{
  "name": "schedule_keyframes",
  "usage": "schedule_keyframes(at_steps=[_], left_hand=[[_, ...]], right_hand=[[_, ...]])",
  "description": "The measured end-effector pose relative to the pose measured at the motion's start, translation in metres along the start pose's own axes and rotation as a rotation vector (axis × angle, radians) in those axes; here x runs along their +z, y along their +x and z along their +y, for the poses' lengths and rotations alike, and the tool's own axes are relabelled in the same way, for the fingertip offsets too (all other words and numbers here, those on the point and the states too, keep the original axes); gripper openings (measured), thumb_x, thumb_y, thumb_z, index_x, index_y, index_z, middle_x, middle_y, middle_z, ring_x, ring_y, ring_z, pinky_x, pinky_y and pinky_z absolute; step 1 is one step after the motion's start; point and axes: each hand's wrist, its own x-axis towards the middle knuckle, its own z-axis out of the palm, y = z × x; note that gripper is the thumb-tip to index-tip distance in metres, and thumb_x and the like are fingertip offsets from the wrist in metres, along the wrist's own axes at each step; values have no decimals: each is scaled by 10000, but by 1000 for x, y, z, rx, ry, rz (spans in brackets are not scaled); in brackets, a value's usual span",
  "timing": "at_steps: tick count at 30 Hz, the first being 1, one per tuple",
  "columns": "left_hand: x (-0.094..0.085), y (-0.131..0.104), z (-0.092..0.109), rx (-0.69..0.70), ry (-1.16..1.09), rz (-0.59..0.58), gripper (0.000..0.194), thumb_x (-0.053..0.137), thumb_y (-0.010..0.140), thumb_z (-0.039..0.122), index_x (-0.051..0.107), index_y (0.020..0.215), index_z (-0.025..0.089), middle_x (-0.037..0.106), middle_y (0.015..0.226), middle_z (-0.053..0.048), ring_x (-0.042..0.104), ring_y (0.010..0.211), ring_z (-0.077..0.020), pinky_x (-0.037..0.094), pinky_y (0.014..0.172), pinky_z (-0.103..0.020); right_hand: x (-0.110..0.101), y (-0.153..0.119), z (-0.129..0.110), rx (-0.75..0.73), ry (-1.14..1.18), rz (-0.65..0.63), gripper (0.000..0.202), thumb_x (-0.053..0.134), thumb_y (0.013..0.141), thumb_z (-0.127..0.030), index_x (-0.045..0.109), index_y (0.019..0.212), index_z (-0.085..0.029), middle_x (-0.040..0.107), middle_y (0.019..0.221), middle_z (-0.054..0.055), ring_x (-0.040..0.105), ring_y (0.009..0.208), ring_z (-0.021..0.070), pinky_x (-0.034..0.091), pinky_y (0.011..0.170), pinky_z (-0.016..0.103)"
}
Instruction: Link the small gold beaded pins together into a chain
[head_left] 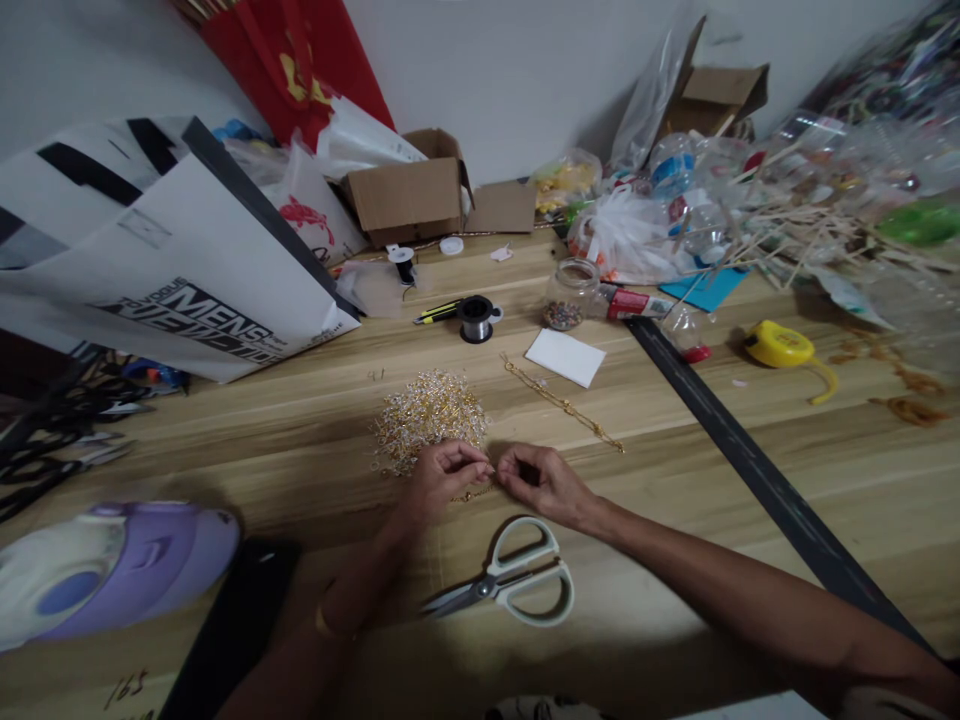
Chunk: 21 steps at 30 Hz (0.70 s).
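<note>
My left hand (453,472) pinches thumb against finger at the near edge of a pile of tiny clear and gold beaded pieces (431,415). A thin gold chain (474,495) shows just under its fingertips and appears held there. Almost touching it, my right hand (546,482) is closed in a pinch; whatever sits between its fingertips is too small to make out. Below both hands lie white-handled scissors (504,580), blades pointing left. Beyond the right hand, a second gold chain (566,405) is stretched out on the wooden table (675,520).
A wire spool (476,320), utility knife (436,313), white card (565,357) and bead jar (570,295) stand farther back. Right are a dark strip (757,470) and yellow tape measure (780,345). Left are a large white bag (202,270) and purple-white device (142,570).
</note>
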Motion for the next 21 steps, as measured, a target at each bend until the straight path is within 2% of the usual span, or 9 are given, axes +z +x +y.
schedule_keyframes(at_steps=[12, 21], left_hand=[[2, 0, -2, 32, 66, -25, 178, 733, 609, 250, 651, 684, 111, 661, 645, -29, 596, 625, -122, 460, 619, -221], [1, 0, 1, 35, 91, -54, 199, 722, 629, 293, 644, 674, 115, 650, 626, -21, 583, 602, -115, 458, 609, -222]], right_hand=[[1, 0, 0, -23, -9, 17, 80, 543, 824, -186, 570, 759, -147, 543, 658, -10, 477, 594, 103, 346, 543, 197], [1, -1, -2, -34, 20, 23, 105, 533, 837, -209, 568, 759, -148, 546, 654, -12, 473, 584, 100, 336, 534, 195]])
